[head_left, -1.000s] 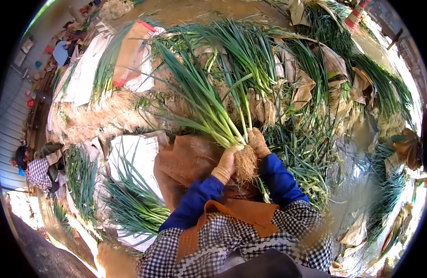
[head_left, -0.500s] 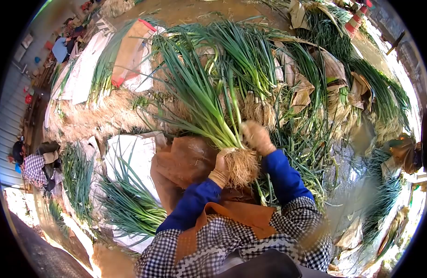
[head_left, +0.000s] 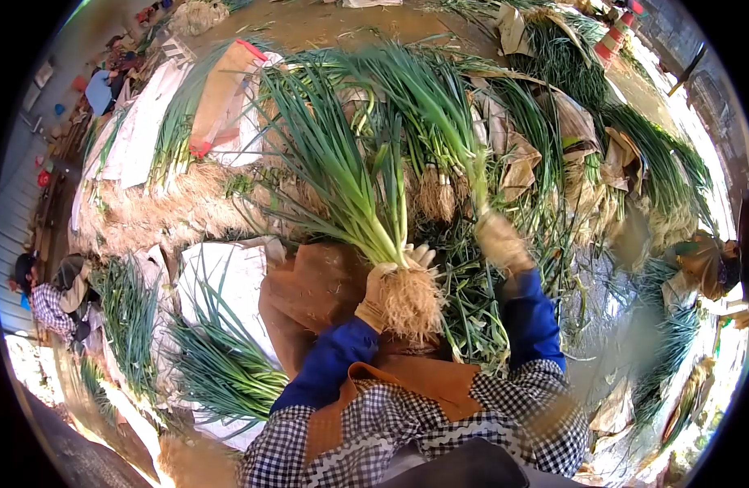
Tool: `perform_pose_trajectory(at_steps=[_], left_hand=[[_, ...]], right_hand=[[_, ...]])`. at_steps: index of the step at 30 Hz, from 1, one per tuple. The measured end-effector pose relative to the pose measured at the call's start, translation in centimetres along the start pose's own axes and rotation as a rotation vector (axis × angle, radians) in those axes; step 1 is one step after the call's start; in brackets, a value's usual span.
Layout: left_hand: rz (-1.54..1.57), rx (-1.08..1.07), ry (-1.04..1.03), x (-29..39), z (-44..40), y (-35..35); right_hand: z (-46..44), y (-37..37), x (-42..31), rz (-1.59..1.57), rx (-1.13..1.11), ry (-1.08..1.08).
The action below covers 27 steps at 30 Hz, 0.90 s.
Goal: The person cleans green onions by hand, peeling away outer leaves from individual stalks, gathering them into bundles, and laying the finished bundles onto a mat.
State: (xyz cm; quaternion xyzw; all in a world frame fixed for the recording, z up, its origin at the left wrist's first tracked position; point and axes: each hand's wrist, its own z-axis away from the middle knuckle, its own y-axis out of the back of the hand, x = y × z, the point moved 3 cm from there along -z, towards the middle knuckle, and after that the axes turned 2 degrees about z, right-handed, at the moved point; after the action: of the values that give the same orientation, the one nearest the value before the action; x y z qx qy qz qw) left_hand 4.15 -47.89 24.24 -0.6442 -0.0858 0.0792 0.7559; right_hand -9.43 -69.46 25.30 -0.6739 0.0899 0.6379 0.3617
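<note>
My gloved left hand (head_left: 381,286) grips a bunch of green onions (head_left: 362,203) just above the roots, some of its fingertips showing on the far side. The tangled pale roots (head_left: 412,305) hang toward me, and the long leaves fan up and away. To the right, my gloved right hand (head_left: 504,242), smeared by motion, is closed on a green onion stalk (head_left: 478,175). That stalk is blurred too, and its leaves reach up in front of the pile. Loose green leaves (head_left: 472,305) lie below, between my hands.
Rows of green onions with roots toward me (head_left: 171,207) stretch across the far side. Another heap (head_left: 228,366) lies on white sacking (head_left: 220,272) at left. A brown cloth (head_left: 313,285) lies by my left arm. People sit at far left (head_left: 53,305) and right (head_left: 707,264).
My right hand has moved right, away from the bunch, with a green onion stalk in it. My left hand still holds the bunch, slightly lower and with some fingers more extended.
</note>
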Motion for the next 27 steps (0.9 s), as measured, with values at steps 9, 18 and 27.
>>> perform_pose_trajectory(at_steps=[9,18,27], left_hand=[[-0.137,0.275,0.231,-2.4,-0.9,5.5],[-0.257,0.472,0.066,-2.6,-1.8,9.0],[-0.022,0.228,0.126,-2.4,-1.4,6.4]], right_hand=[[0.9,-5.1,5.9,0.395,-0.272,-0.356],[-0.8,-8.5,5.6,1.701,0.182,-0.217],[6.3,4.6,5.6,2.013,-0.264,-0.803]])
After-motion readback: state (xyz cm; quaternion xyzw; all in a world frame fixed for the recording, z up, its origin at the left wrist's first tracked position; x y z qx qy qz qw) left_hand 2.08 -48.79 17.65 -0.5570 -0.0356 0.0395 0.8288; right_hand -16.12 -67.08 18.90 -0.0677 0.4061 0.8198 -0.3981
